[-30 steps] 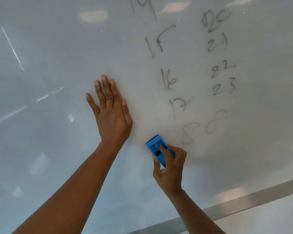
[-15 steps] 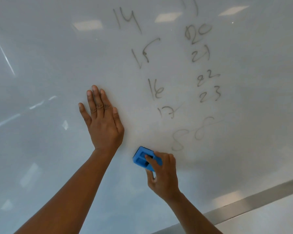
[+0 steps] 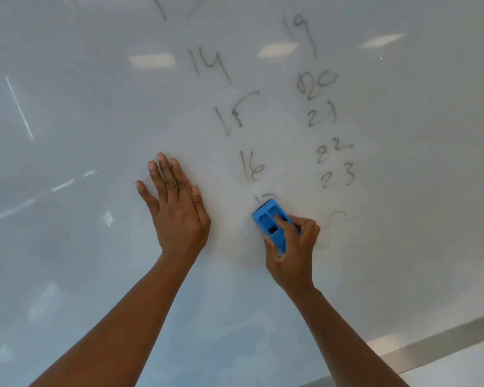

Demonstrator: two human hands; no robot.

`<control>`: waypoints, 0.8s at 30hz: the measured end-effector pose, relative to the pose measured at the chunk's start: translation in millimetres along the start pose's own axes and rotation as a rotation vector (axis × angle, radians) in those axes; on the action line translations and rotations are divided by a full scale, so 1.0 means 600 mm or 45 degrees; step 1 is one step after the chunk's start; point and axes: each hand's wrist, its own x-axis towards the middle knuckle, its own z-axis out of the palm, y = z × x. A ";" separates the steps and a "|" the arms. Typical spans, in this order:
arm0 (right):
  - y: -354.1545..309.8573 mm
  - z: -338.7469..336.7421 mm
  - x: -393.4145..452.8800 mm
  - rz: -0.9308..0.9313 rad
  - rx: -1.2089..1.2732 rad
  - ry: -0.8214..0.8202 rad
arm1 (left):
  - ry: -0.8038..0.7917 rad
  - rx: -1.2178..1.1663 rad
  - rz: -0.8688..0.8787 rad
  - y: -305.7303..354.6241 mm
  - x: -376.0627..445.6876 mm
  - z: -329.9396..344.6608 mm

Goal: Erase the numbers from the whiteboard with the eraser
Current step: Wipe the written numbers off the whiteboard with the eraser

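Observation:
A glossy whiteboard (image 3: 67,247) fills the view. My right hand (image 3: 294,252) presses a blue eraser (image 3: 268,216) flat on the board, over most of the number 17 (image 3: 264,197), whose top still shows. Dark handwritten numbers stand above: 14 (image 3: 208,65), 15 (image 3: 236,113), 16 (image 3: 250,170) in one column, and 19 (image 3: 302,34), 20 (image 3: 316,83), 21 (image 3: 322,115), 22 (image 3: 334,150), 23 (image 3: 338,177) in another. A faint smeared figure (image 3: 334,227) lies just right of my right hand. My left hand (image 3: 176,208) rests flat on the board, fingers spread, left of the eraser.
The board's grey bottom frame (image 3: 430,344) runs diagonally across the lower right corner. Ceiling light reflections glare on the board surface. Wiped, hazy patches surround the eraser.
The eraser moved up and to the right from below the 17 onto it and wiped out the smeared figure beneath. My left hand kept its place on the board.

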 end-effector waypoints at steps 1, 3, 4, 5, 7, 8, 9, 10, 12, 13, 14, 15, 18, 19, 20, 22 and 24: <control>0.010 -0.006 -0.015 -0.046 -0.013 -0.064 | -0.006 -0.012 0.022 0.004 0.006 0.000; 0.034 -0.019 -0.037 -0.039 -0.034 -0.077 | -0.010 -0.022 0.066 0.010 0.021 -0.001; 0.045 -0.026 -0.043 0.024 -0.030 -0.026 | -0.009 -0.023 0.081 0.011 0.030 -0.002; 0.053 -0.032 -0.043 0.120 -0.008 0.050 | -0.010 -0.026 0.091 0.013 0.039 -0.003; 0.059 -0.037 -0.028 0.286 0.065 0.199 | -0.019 -0.034 0.103 0.016 0.049 -0.005; 0.054 -0.035 -0.019 0.309 0.079 0.243 | -0.021 -0.033 0.106 0.018 0.051 -0.004; 0.044 -0.030 -0.014 0.294 0.071 0.260 | -0.019 -0.030 0.105 0.020 0.050 -0.003; 0.027 -0.019 -0.014 0.259 0.066 0.249 | -0.008 -0.029 0.101 0.022 0.049 -0.002; -0.016 0.011 -0.048 0.156 0.093 0.111 | 0.020 -0.029 0.084 0.026 0.046 0.004; -0.038 0.027 -0.080 0.074 0.109 -0.015 | 0.035 -0.023 0.079 0.026 0.045 0.006; -0.055 0.041 -0.118 -0.016 0.106 -0.152 | 0.045 -0.020 0.079 0.025 0.045 0.008; -0.066 0.051 -0.156 -0.097 0.078 -0.273 | 0.052 -0.018 0.089 0.022 0.044 0.009; -0.051 0.047 -0.218 -0.261 -0.046 -0.473 | 0.060 -0.021 0.138 0.012 0.043 0.009; -0.036 0.036 -0.217 -0.284 -0.069 -0.490 | 0.067 -0.021 0.149 0.010 0.043 0.009; -0.019 0.025 -0.212 -0.271 -0.079 -0.478 | 0.072 -0.020 0.149 0.008 0.042 0.010; 0.019 0.002 -0.187 -0.161 -0.072 -0.365 | 0.080 -0.018 0.135 0.008 0.041 0.011; 0.049 -0.013 -0.153 -0.056 -0.062 -0.235 | 0.079 -0.018 0.122 0.010 0.041 0.012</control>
